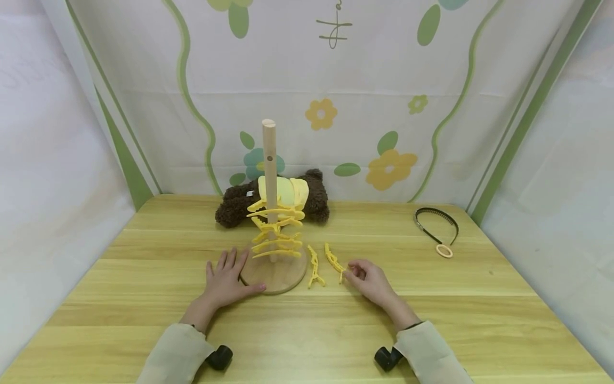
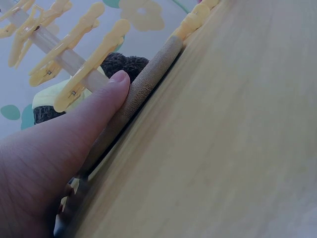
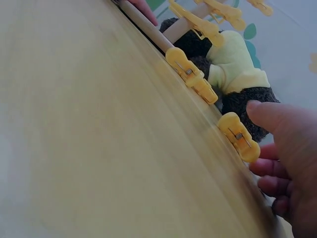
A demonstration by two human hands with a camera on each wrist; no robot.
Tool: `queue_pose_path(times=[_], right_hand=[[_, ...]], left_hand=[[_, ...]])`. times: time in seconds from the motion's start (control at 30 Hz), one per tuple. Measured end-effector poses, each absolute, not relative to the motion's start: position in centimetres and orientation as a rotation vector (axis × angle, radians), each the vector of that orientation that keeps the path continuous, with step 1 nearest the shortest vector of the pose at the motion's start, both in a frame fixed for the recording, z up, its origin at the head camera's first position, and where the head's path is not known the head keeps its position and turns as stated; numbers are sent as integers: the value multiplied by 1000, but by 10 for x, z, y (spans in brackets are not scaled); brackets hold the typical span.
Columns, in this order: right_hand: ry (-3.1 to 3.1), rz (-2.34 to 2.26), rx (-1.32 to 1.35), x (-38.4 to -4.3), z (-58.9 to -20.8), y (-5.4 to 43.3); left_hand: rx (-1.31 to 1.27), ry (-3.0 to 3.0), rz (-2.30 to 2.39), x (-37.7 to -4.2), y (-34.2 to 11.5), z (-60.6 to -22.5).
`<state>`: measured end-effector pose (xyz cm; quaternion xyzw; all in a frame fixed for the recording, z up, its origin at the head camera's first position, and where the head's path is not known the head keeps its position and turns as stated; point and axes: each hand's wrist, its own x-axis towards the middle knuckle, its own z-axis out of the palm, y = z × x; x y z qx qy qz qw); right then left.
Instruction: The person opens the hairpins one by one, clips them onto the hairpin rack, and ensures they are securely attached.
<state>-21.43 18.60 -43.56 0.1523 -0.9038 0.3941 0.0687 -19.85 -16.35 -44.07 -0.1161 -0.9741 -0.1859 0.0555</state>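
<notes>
A round wooden base [image 1: 278, 281] carries an upright wooden post [image 1: 271, 170], with several yellow alligator hair clips [image 1: 283, 244] clipped across its lower part. My left hand [image 1: 225, 285] rests at the base's left side, fingers spread and straight; its thumb [image 2: 111, 96] lies on the base's edge in the left wrist view. Two more clips lie on the table right of the base: one near it [image 1: 314, 265], the other [image 1: 332, 257] farther right. My right hand [image 1: 374, 287] is at that farther clip's near end, fingers bent beside it and thumb [image 3: 262, 111] apart from it in the right wrist view.
Behind the post a dark brown plush bear [image 1: 316, 197] in a yellow top lies on its side. A black headband [image 1: 435, 209] with a pale ring [image 1: 444, 250] lies at the back right. A printed fabric wall [image 1: 288, 69] borders the table [image 1: 307, 330].
</notes>
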Motion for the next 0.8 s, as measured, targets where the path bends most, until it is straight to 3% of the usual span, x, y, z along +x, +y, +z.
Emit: queue_pose_path(times=[0.27, 0.8], right_hand=[[-2839, 917, 319, -209, -432, 177], [-2735, 1022, 258, -211, -434, 182]], left_hand=[[-353, -2951, -562, -199, -164, -441], [-357, -2945, -578, -196, -163, -437]])
